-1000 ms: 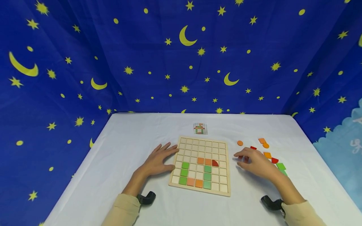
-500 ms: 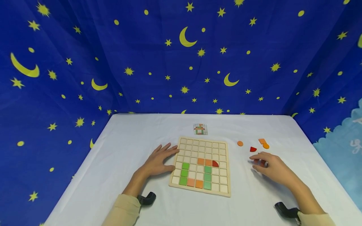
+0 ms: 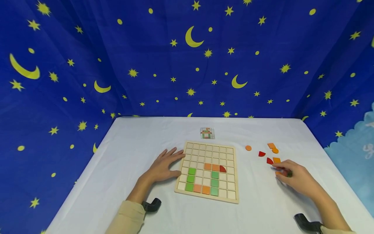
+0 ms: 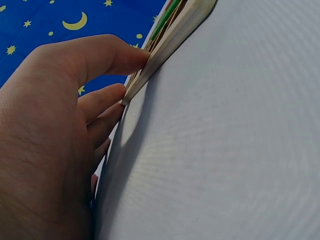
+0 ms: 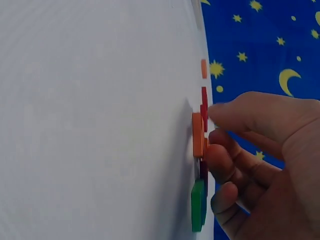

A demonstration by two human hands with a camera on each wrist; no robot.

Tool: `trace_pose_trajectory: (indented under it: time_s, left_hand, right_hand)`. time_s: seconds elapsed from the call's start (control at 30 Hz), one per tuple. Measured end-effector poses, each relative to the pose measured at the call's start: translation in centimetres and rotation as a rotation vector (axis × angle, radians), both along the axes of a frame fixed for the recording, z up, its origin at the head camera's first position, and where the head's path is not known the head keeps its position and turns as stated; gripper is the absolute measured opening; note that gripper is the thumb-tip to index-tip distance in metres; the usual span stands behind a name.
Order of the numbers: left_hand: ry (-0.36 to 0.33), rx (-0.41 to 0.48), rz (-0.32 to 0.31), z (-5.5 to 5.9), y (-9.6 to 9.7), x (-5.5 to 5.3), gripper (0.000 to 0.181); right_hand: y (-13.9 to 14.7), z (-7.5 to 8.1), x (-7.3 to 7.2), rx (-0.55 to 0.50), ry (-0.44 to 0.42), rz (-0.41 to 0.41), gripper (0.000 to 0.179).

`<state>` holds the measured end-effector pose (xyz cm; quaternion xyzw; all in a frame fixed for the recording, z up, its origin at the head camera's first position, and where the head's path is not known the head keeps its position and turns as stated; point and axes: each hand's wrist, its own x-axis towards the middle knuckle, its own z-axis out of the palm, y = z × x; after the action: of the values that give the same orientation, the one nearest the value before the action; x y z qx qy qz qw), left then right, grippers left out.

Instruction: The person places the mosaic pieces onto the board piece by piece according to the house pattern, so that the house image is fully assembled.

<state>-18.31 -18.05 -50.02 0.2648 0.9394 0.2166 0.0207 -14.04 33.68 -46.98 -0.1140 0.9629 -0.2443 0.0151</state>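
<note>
The orange tile (image 5: 197, 135) lies right of centre in the head view, mostly covered by the right hand (image 3: 296, 177), the nearer hand. In the right wrist view it lies just left of the parted fingertips, visible edge running top to bottom; contact cannot be confirmed. The right fingers are loosely curled, gripping nothing visible. The left hand (image 3: 162, 166), fingers spread, touches the left edge of the grid board (image 3: 198, 180). Pale marks (image 3: 368, 150) at the head view's right edge are illegible; no brand or label can be read.
</note>
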Motion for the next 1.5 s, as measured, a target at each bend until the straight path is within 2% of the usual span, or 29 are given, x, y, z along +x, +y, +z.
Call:
trace_pose_trajectory:
  time_s: [0.3, 0.57, 0.83, 1.1, 1.33, 1.5]
  left_hand:
    - [-0.015, -0.008, 0.002, 0.0, 0.0, 0.0, 0.074]
    - [-0.016, -0.011, 0.004, 0.1, 0.1, 0.0, 0.073]
    - [-0.021, -0.005, 0.003, 0.2, 0.1, 0.0, 0.073]
    - [-0.030, -0.009, 0.007, 0.4, 0.1, 0.1, 0.073]
    - [-0.019, -0.013, 0.004, 0.4, 0.1, 0.1, 0.073]
    - [-0.014, -0.010, 0.002, 0.3, 0.0, 0.1, 0.073]
  right_hand:
    - [1.1, -0.4, 0.5, 0.014, -0.030, -0.008, 0.040]
    - [0.9, -0.6, 0.2, 0.024, -0.046, -0.022, 0.032]
    - [0.4, -0.5, 0.2, -0.001, -0.036, -0.011, 0.033]
    - [-1.0, -0.6, -0.3, -0.034, -0.037, 0.002, 0.035]
    - [-2.9, -0.5, -0.7, -0.109, -0.021, 0.064, 0.031]
    - [-4.5, -0.4, -1.0, -0.122, -0.011, 0.108, 0.029]
